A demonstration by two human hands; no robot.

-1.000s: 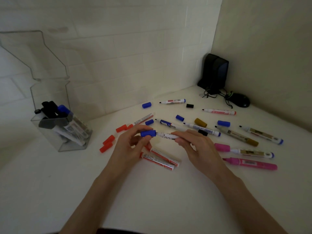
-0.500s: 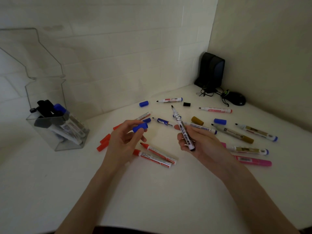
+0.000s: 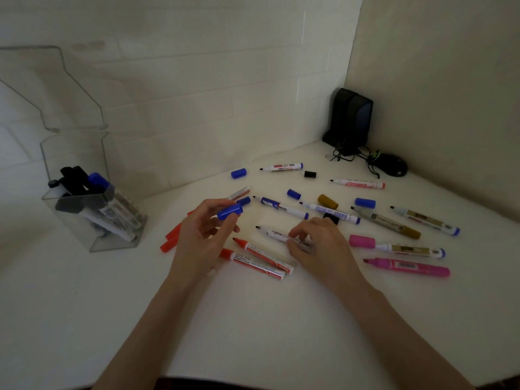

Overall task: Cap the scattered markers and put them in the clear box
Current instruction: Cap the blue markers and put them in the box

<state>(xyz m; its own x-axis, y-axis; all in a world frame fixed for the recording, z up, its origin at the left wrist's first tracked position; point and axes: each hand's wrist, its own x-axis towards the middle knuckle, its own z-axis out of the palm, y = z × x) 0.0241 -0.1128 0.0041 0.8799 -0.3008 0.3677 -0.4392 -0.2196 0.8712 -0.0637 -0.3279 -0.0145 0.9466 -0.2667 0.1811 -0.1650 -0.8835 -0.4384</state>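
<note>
My left hand (image 3: 202, 237) pinches the blue cap (image 3: 230, 212) between thumb and fingertips. My right hand (image 3: 320, 246) curls its fingers round the barrel of the black-tipped marker (image 3: 274, 234), tip aimed at the cap hand, with the clear box (image 3: 118, 240) well beyond that hand. It looks like light, stiff, slick plastic, best held mid-barrel; half a second ago the marker stood raised in that grip, and now it lies low at the table.

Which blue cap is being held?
The blue cap pinched in the left hand, above the table; the other loose blue caps lie on it.
</note>
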